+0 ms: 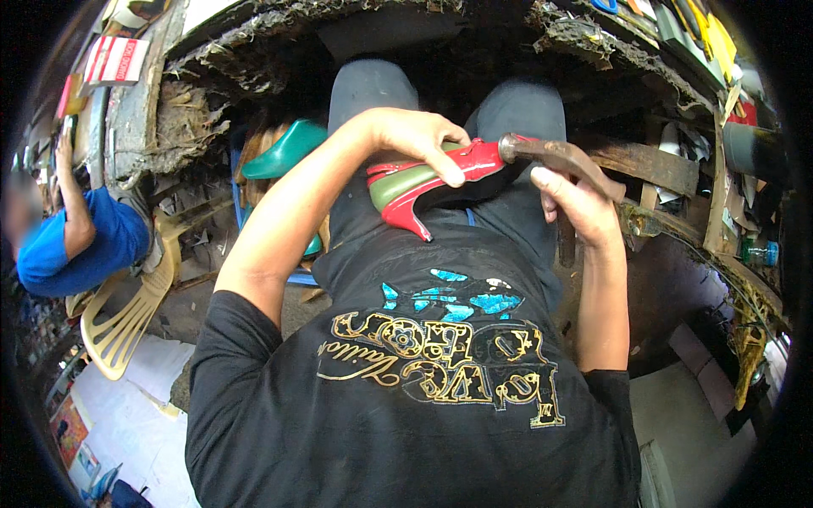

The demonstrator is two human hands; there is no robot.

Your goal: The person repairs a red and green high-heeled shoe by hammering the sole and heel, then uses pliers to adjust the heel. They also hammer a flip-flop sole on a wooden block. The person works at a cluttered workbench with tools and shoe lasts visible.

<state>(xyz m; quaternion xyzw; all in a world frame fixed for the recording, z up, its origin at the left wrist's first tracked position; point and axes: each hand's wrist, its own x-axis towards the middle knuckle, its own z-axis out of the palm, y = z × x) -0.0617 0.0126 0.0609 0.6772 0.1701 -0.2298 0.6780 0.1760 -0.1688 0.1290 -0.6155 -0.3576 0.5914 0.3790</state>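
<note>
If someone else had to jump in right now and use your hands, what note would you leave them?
Left hand: clamped over the red high-heeled shoe, pinning it on the lap with the heel pointing toward the body.
Right hand: gripping a hammer, its head touching the shoe's front end.
Nearby: a green shoe sits to the left, past the left forearm; another person in a blue shirt sits at far left by a cream plastic chair.
Done: shoe steadied, hammer on it.
Left: I cannot tell how much of the tapping is finished; check the shoe's front before continuing.
</note>
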